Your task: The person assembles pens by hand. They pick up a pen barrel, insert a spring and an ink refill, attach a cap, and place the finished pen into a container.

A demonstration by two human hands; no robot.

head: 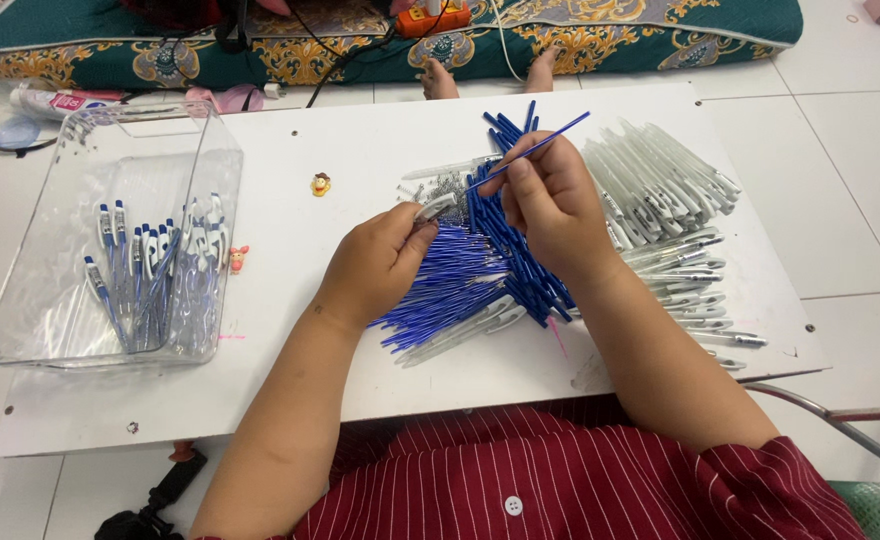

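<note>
White tiled floor and a patterned green mattress [600, 35] frame the low white board [360, 150], where a clear plastic bin [30, 270] on the left holds a loose bundle of finished pens [150, 270] while clear barrels [660, 190] and blue refills [460, 280] lie heaped in the middle. Assembly of one pen looks under way: the right hand [550, 200] pinches a single blue refill [540, 145] above the heap, and the left hand [380, 262], fingers drawn together, grips a small clear pen part [435, 208] beside the springs [440, 185]. Joining them likely calls for careful end-to-end alignment.
</note>
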